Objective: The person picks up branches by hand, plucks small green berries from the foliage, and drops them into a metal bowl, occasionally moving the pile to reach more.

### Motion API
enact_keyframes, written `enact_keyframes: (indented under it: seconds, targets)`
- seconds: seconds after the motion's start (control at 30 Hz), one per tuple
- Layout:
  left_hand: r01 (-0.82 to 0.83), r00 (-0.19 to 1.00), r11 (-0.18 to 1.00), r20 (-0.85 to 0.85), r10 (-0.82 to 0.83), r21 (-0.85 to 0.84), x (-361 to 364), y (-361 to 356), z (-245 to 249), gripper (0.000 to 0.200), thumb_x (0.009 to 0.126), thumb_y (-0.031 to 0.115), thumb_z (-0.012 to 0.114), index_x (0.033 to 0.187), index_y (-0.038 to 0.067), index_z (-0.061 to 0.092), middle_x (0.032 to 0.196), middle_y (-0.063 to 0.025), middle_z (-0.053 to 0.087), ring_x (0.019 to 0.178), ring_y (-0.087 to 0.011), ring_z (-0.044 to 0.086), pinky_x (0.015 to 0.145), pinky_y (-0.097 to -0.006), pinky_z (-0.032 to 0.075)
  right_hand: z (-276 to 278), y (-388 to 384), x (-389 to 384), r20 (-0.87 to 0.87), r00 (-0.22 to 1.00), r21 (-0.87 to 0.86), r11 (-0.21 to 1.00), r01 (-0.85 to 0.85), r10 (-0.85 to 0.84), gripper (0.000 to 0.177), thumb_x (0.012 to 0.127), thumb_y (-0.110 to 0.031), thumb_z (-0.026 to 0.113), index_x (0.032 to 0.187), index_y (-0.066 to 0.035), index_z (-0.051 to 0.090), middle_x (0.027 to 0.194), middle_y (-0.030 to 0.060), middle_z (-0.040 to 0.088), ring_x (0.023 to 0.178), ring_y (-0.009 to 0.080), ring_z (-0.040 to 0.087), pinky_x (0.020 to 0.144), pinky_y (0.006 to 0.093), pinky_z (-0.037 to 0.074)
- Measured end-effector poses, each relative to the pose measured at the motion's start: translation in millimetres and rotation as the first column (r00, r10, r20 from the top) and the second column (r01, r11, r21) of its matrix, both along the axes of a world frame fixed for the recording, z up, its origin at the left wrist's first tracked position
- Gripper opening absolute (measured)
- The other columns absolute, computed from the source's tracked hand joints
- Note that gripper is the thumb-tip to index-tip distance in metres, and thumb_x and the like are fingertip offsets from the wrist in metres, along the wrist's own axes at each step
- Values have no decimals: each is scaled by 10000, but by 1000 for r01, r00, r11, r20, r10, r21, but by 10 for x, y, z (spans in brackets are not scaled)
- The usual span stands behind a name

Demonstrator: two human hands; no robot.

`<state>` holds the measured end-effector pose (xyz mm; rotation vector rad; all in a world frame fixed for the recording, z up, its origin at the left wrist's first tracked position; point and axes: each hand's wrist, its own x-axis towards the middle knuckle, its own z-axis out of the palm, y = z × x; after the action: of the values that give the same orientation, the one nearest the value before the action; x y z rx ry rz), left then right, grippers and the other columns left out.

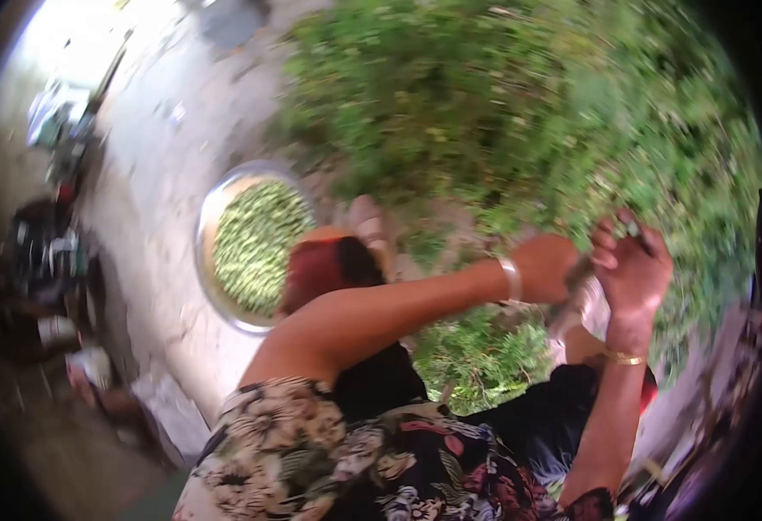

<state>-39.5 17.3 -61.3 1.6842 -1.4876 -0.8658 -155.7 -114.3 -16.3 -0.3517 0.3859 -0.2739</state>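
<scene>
My left hand (547, 267), with a silver bangle at its wrist, reaches across to the right, close beside my right hand. Its fingers are blurred and mostly hidden, so I cannot see what they hold. My right hand (634, 271), with a gold bangle, has its fingers curled round small green pieces (630, 228) that look like pods. Under and beyond both hands spreads a big heap of leafy green plants (520, 113). More leafy stalks (485, 352) lie between my legs.
A wide metal basin (210, 282) filled with small green pods (261, 243) stands on the ground left of my knee. My sandalled foot (368, 221) is beside the heap. Dark clutter (46, 252) and a pale sack (172, 412) line the left side.
</scene>
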Motion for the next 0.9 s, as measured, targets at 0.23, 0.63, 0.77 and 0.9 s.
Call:
enact_keyframes:
  seconds: [0.23,0.63,0.77,0.9]
  targets:
    - [107,977,983,167,-131,147,-178,282,141,244,626,124,709,841,20,661,829,-176,663,775,-337,656,656,-404,525,247,390,617,-220,972,-267,953,-144,86,279,842,-173,566,1042,18,530,837,86,451,678,183,405,525,247,350]
    - [-109,992,993,62,112,-49,224,848,487,130,654,87,641,771,50,682,755,-156,662,770,-331,662,633,-405,523,1349,2335,2115,-320,815,-887,150,-437,483,497,879,-295,616,1187,80,510,1119,199,601,1008,217,597,819,312,497]
    - [-117,990,978,60,129,-171,210,803,141,88,657,104,635,725,60,670,733,-152,653,739,-336,654,612,-419,515,1064,1855,1753,-435,874,-876,124,-467,218,372,889,-220,602,1114,75,570,954,146,670,908,195,639,803,286,495]
    - [24,983,945,163,-81,327,107,920,-542,149,638,138,627,735,26,647,771,-188,637,784,-360,629,688,-434,504,662,1208,1167,-503,864,-844,227,-486,-24,297,822,-138,652,993,103,618,830,97,658,743,98,592,672,224,472]
